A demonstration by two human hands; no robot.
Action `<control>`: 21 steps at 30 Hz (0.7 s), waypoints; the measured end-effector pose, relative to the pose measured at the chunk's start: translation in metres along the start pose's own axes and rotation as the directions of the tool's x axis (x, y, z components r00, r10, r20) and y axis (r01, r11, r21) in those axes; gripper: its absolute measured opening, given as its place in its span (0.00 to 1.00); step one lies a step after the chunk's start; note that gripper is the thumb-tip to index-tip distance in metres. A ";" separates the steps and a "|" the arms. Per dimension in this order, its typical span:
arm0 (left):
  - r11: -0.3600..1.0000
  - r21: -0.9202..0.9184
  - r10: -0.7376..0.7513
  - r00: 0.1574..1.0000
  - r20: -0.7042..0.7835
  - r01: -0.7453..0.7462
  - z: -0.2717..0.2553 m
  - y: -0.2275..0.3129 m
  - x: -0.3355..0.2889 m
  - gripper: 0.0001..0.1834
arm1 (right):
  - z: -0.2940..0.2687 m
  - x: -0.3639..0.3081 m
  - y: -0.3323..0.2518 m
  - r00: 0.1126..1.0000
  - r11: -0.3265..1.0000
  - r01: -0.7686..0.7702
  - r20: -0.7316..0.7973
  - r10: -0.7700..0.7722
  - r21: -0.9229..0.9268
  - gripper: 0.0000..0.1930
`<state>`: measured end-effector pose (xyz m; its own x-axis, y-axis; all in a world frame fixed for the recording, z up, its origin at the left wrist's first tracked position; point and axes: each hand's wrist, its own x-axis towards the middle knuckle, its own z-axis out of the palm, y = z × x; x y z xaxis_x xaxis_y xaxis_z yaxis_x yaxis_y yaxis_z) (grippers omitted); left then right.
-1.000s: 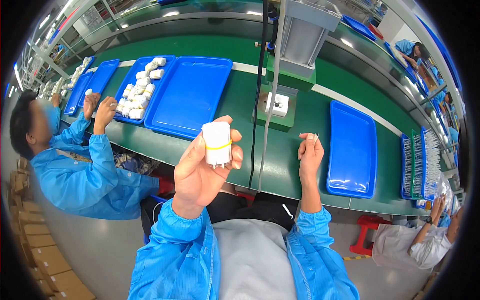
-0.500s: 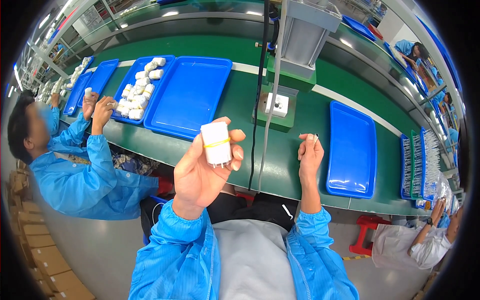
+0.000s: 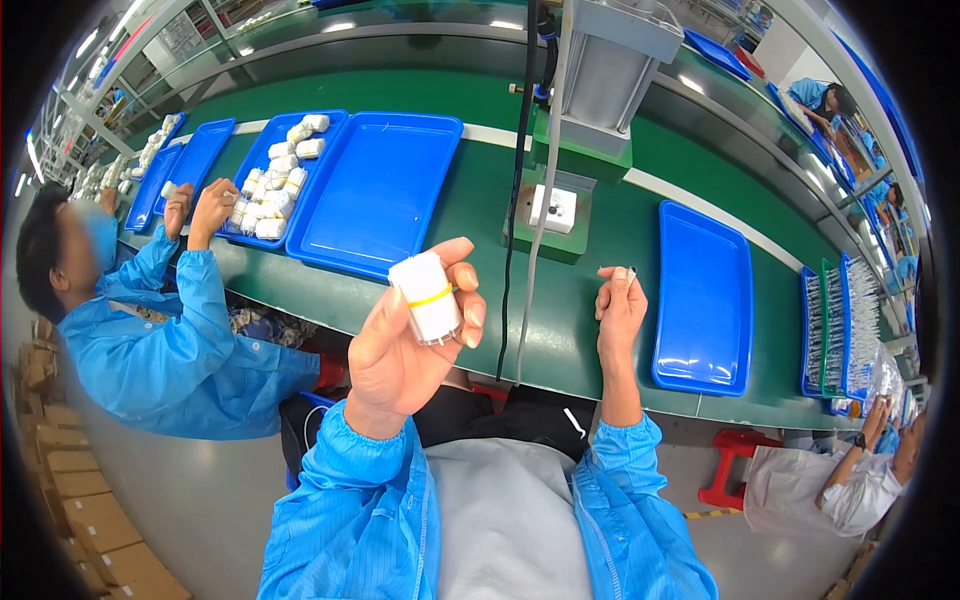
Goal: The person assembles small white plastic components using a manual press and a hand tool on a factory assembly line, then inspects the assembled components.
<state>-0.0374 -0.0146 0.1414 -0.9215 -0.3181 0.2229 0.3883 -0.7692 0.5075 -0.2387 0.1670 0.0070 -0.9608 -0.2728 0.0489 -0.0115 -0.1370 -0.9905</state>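
Observation:
A white block-shaped part [image 3: 428,296] with a yellow band round it and short metal pins at its lower end sits in my left hand [image 3: 388,362]. My thumb and fingers close on its sides, and it leans to the left above the near edge of the green table. Over the table to the right, my right hand [image 3: 621,318] has thumb and forefinger pinched on a tiny dark-tipped piece, too small to name. Between my hands and farther off stands a press [image 3: 610,100] with a white socket-like block [image 3: 553,209] at its base.
An unfilled blue tray [image 3: 703,300] lies right of my right hand; another blue tray [image 3: 375,195] lies left of the press. Beside that, a tray holds several similar white parts [image 3: 270,200]. Cables [image 3: 512,250] hang before the press. A co-worker [image 3: 150,320] sits at the left.
The white part has tipped further to the left in my left hand, with its pins turned slightly right. My right hand has stayed in place. The co-worker's hands have shifted slightly.

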 end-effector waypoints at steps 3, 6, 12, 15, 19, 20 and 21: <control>1.000 0.000 0.000 0.999 0.040 0.000 -0.005 0.001 -0.003 0.37 | 0.002 -0.001 -0.002 1.000 1.000 0.006 -0.001 -0.006 -0.010 0.18; 0.980 0.191 0.043 0.999 0.034 -0.049 -0.002 0.001 -0.003 0.36 | 0.001 -0.001 0.000 1.000 1.000 0.007 0.002 -0.007 -0.001 0.18; 0.656 0.697 0.221 0.957 0.190 -0.290 0.000 0.002 -0.005 0.28 | 0.000 0.001 0.004 0.999 0.999 0.035 -0.007 -0.035 0.019 0.17; 0.485 0.789 0.247 0.925 0.289 -0.376 0.006 0.005 -0.004 0.29 | 0.000 0.000 0.004 0.999 0.999 0.035 -0.011 -0.035 0.019 0.17; 0.458 0.781 0.259 0.905 0.339 -0.424 0.009 0.006 -0.004 0.29 | 0.002 0.000 0.003 0.999 0.999 0.033 -0.006 -0.033 0.027 0.17; 0.465 0.779 0.261 0.906 0.334 -0.421 0.009 0.005 -0.004 0.29 | 0.002 0.000 0.003 0.999 0.999 0.033 -0.006 -0.033 0.025 0.17; 0.472 0.777 0.262 0.907 0.329 -0.417 0.009 0.005 -0.004 0.28 | 0.001 0.000 0.004 0.999 0.999 0.034 -0.003 -0.034 0.021 0.17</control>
<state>-0.0321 -0.0122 0.1507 -0.7311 -0.3081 0.6087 0.5757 0.2002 0.7928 -0.2390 0.1654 0.0035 -0.9607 -0.2651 0.0822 -0.0385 -0.1660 -0.9854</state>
